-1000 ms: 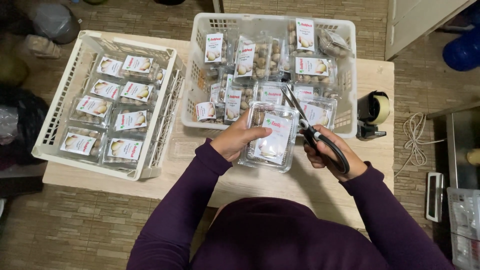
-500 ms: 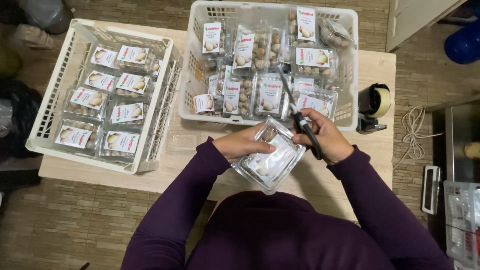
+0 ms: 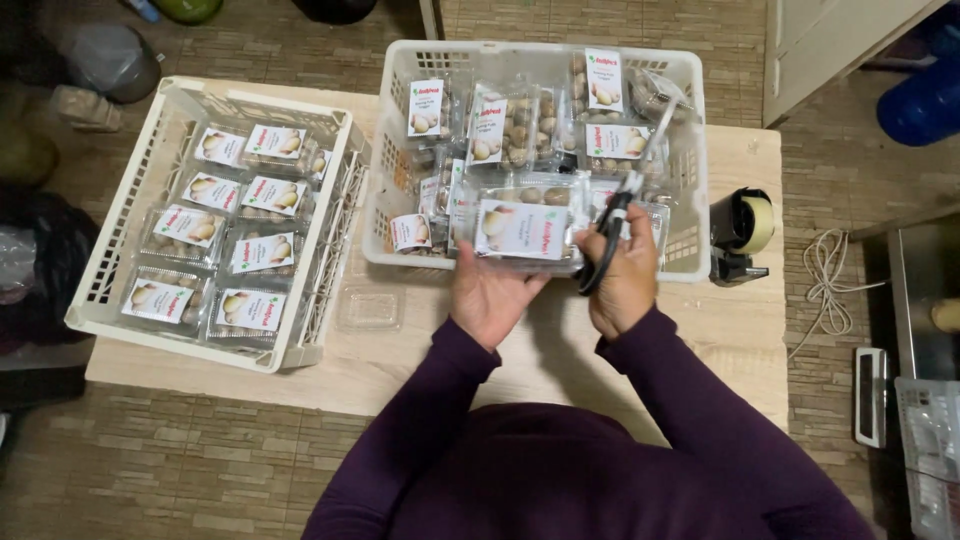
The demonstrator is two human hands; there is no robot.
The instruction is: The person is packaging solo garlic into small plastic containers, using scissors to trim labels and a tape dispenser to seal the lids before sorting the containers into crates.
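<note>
Now my left hand (image 3: pixel 492 296) grips a clear labelled clamshell pack (image 3: pixel 525 228) from below, at the near wall of the white crate (image 3: pixel 690 262) on the right. My right hand (image 3: pixel 622 278) closes round black-handled scissors (image 3: pixel 622 210), blades pointing away over the crate's packs.

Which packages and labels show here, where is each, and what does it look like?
Held pack: clear clamshell, white label with a red patch, in left hand over the right crate's front.
Right crate: white, labelled clear packs jumbled, some upright.
Left crate: cream, same packs flat in rows.
Right hand: holds black-handled scissors.
</note>
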